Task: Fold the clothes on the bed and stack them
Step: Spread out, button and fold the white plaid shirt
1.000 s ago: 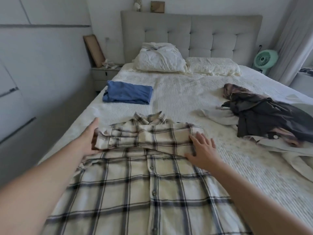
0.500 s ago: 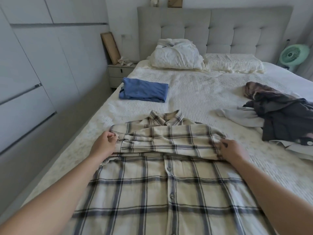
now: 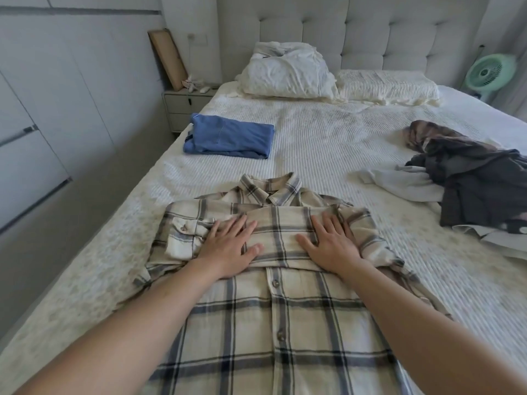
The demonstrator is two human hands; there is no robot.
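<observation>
Pressing flat, both hands (image 3: 228, 246) (image 3: 332, 246) hide the plaid shirt's (image 3: 273, 332) folded sleeves.

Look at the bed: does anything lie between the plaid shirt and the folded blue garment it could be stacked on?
Nothing visible does. Only bare bedspread separates the plaid shirt from the folded blue garment.

Count: 1 plaid shirt (image 3: 273, 323), 1 folded blue garment (image 3: 231, 136), 1 heap of unfolded clothes (image 3: 470, 183), 2 pillows (image 3: 288, 72), 1 fan (image 3: 489, 72), 1 nightstand (image 3: 182, 105), 2 hands (image 3: 228, 246).
</observation>
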